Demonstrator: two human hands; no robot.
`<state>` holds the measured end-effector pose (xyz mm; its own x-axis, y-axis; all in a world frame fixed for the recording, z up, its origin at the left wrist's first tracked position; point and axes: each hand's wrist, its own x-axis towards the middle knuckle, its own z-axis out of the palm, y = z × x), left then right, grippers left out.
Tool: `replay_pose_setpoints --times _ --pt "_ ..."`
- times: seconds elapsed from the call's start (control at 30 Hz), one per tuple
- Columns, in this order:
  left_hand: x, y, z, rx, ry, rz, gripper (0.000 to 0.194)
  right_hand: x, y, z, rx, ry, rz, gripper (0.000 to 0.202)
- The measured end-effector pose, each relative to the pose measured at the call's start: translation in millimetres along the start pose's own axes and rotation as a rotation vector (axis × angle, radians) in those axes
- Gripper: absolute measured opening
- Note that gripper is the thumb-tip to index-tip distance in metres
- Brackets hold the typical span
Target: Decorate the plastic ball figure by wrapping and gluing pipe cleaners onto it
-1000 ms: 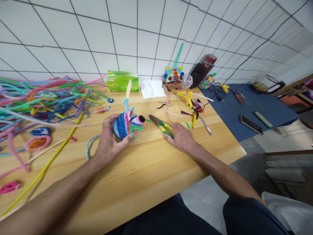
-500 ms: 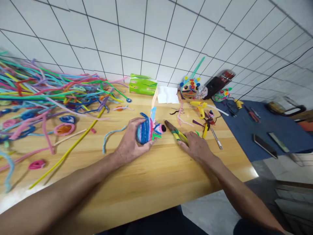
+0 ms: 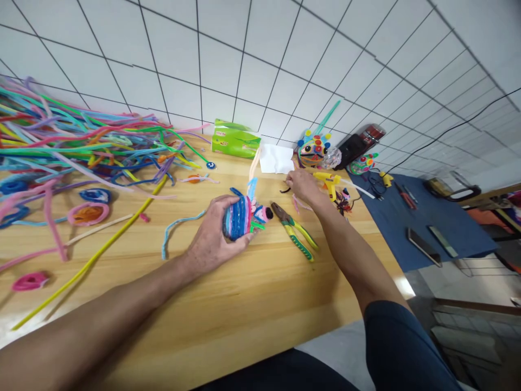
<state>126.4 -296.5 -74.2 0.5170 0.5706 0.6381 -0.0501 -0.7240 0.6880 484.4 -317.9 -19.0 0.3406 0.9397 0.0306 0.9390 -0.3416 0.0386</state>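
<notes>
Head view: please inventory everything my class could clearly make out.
Wall: 1, white, behind
Table: 1, tan, centre
Cloth: 1, blue, right
Craft piece: 1, mostly blue, centre
Pliers: 1, yellow and green, centre
Fuzzy strips: many, multicoloured, table's left
Packet: 1, green, by wall
Paper: 1, white, beside packet
Decorated figures: 2, multicoloured, by wall
Glue gun: 1, yellow, table's right
Flask: 1, red, by wall
Slabs: 2, dark and greenish, on cloth
Glass pot: 1, clear, far right
Loose pieces: several, mixed, on table
Left hand: 1, bare, gripping craft piece
Right hand: 1, bare, beside glue gun
</notes>
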Motion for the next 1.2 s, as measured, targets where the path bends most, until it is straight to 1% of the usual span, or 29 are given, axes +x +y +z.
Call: replay_pose_setpoints --times 0.1,0.17,0.23,0.3,0.33,0.43,0.5,0.57,0.63,0.67,0.73,0.77,0.83,0.9,0.97,1.03,1.13,1.2 --pt "1.7 -0.6 0.1 0.001 0.004 -0.011 0.076 -0.5 -0.5 5.3 0.001 0.029 -0.009 0.031" --pt "2.4 -0.6 -0.5 -0.002 -0.006 -0.025 0.077 -4.9 1.4 4.9 0.027 0.102 0.021 0.036" --pt "2.6 -0.8 -1.3 -0.009 -0.016 -0.031 0.076 -10.7 5.6 2.9 0.157 0.276 0.087 0.039" --pt "2.3 -1.5 -1.9 -0.013 -0.016 -0.038 0.076 -16.1 11.9 0.9 0.387 0.468 0.138 0.042" --pt "2.0 -2.0 -2.1 -0.015 -0.015 -0.042 0.075 -18.1 15.7 0.0 0.515 0.539 0.144 0.042" --pt "0.9 -3.5 -2.4 -0.041 -0.014 -0.078 0.075 -20.5 28.1 -1.7 0.881 0.672 0.092 0.041" --pt "0.3 -4.4 -2.5 -0.063 -0.019 -0.105 0.075 -21.3 36.0 -3.2 1.105 0.803 0.039 0.044" --pt "0.0 -5.3 -2.8 -0.067 -0.027 -0.116 0.074 -24.0 42.0 -6.0 1.224 0.951 -0.002 0.047" --pt "0.0 -6.2 -3.2 -0.058 -0.036 -0.113 0.074 -28.2 45.2 -10.6 1.194 1.065 -0.023 0.046" --pt "0.0 -6.7 -3.5 -0.055 -0.04 -0.11 0.074 -30.0 45.8 -13.4 1.137 1.079 -0.035 0.045" --pt "-0.1 -7.8 -3.9 -0.051 -0.043 -0.11 0.075 -30.6 44.9 -19.5 1.032 1.04 -0.068 0.044" --pt "-0.2 -8.3 -4.0 -0.049 -0.044 -0.11 0.075 -28.8 43.4 -22.2 1.016 1.014 -0.089 0.045" --pt "-0.5 -9.0 -4.2 -0.044 -0.054 -0.11 0.076 -21.7 38.4 -26.2 1.069 0.952 -0.13 0.05" --pt "-0.9 -9.5 -4.3 -0.041 -0.066 -0.113 0.076 -13.2 30.8 -27.5 1.186 0.855 -0.144 0.055" --pt "-1.2 -9.6 -4.1 -0.041 -0.075 -0.118 0.077 -7.4 21.8 -26.5 1.294 0.746 -0.118 0.058" --pt "-1.2 -9.3 -3.9 -0.044 -0.074 -0.133 0.077 -5.9 13.1 -23.9 1.379 0.704 -0.048 0.06" --pt "-0.5 -8.3 -3.9 -0.046 -0.071 -0.159 0.077 -9.7 2.2 -18.0 1.406 0.641 0.059 0.061" --pt "0.2 -7.3 -4.4 -0.043 -0.077 -0.16 0.077 -14.1 -4.1 -14.2 1.392 0.6 0.097 0.062"
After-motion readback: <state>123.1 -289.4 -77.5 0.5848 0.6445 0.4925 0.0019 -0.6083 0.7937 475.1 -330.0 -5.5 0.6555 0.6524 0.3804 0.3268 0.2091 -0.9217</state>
